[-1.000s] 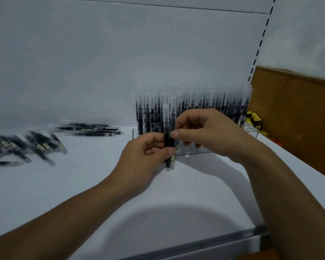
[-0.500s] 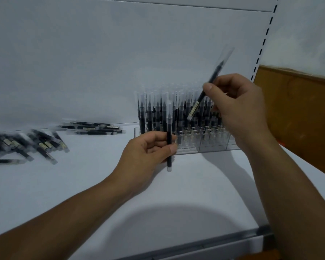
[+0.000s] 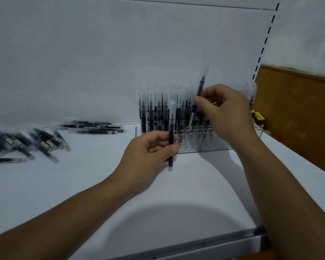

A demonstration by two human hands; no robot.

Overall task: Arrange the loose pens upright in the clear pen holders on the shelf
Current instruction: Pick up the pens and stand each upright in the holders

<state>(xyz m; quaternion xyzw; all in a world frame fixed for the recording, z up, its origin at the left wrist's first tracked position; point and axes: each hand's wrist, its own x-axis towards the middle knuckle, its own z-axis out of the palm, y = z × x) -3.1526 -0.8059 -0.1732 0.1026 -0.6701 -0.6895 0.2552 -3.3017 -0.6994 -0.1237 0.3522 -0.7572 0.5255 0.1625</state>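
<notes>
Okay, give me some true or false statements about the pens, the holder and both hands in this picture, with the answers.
1. The left hand and the right hand each hold one pen. True.
2. The left-hand pen lies flat on the shelf. False: it is held upright in front of the clear holder.
3. Left of the holder, loose pens lie on the shelf. True.
4. The clear holder is empty. False: many upright pens stand in it.
5. The top of the right-hand pen stands higher than the pens in the holder. True.
</notes>
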